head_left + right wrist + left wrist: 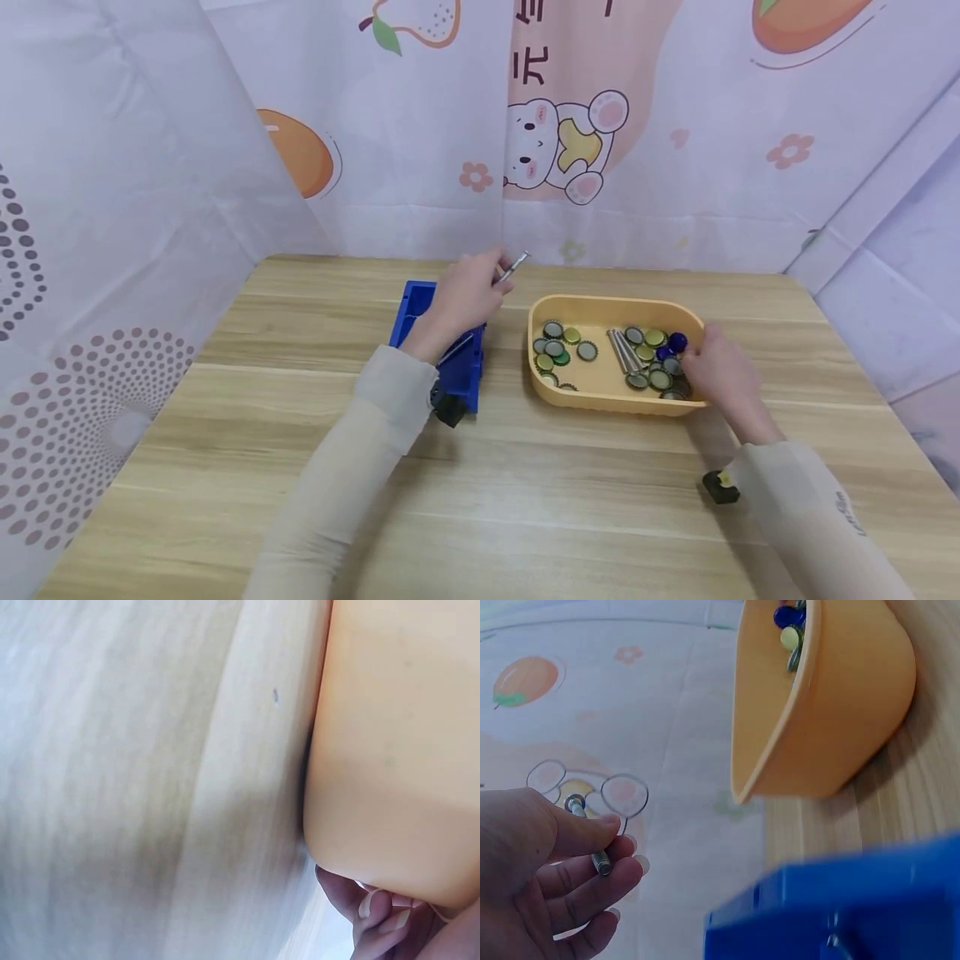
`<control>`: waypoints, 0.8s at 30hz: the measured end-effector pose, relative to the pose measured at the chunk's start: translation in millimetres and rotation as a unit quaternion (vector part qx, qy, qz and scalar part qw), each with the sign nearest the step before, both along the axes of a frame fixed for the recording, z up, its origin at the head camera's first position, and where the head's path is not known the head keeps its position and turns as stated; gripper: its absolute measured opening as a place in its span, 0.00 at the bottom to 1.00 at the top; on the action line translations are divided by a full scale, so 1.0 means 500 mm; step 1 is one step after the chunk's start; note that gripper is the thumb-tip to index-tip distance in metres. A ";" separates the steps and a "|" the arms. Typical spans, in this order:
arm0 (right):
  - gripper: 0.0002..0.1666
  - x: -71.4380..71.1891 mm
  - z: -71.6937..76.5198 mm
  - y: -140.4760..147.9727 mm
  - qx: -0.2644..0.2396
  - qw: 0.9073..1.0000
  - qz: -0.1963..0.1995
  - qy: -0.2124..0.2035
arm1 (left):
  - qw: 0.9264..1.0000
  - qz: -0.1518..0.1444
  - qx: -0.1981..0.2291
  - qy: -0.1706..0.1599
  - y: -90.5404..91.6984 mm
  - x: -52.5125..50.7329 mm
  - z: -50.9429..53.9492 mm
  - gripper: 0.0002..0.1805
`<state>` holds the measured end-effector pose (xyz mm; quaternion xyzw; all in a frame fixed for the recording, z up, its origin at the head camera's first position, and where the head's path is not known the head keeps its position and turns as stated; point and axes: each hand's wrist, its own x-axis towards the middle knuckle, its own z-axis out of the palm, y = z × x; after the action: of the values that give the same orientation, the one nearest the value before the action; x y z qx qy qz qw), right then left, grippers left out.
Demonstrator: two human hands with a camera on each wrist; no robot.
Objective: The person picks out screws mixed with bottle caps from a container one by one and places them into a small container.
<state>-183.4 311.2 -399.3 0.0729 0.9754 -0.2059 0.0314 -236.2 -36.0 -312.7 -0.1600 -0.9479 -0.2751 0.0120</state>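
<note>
My left hand (467,293) is above the blue bin (468,392) and pinches a silver bolt (512,267) between thumb and fingers. In the left wrist view, the bolt's threaded end (601,862) pokes out past the fingertips. A similar metal bolt (455,346) lies in the blue bin, partly covered by the left arm. My right hand (723,371) grips the right end of the yellow plastic basket (600,403), which stands on the table. Inside the basket are several silver bolts (624,350), bottle caps (587,351) and shiny dark-blue balls (678,342).
The wooden table (525,500) runs back to a printed curtain (420,150) right behind both containers. A narrow strip of table separates the blue bin from the basket. Small black wrist cameras (722,487) hang under the sleeves.
</note>
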 end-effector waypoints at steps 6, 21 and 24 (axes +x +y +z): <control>0.22 -0.001 -0.001 -0.001 -0.005 1.000 0.000 0.001 | 1.000 0.015 -0.021 0.007 -0.051 0.004 0.001 0.10; 0.21 0.002 0.003 -0.002 0.001 1.000 -0.001 0.002 | 0.985 -0.042 -0.165 -0.007 -0.142 -0.004 -0.023 0.10; 0.21 0.002 0.005 -0.002 0.000 1.000 0.000 0.005 | 0.976 -0.066 -0.206 -0.014 -0.147 -0.004 -0.028 0.12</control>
<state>-182.6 310.1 -397.0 0.0716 0.9756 -0.2060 0.0265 -238.0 -109.4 -326.7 -0.2170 -0.9718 -0.0764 -0.0526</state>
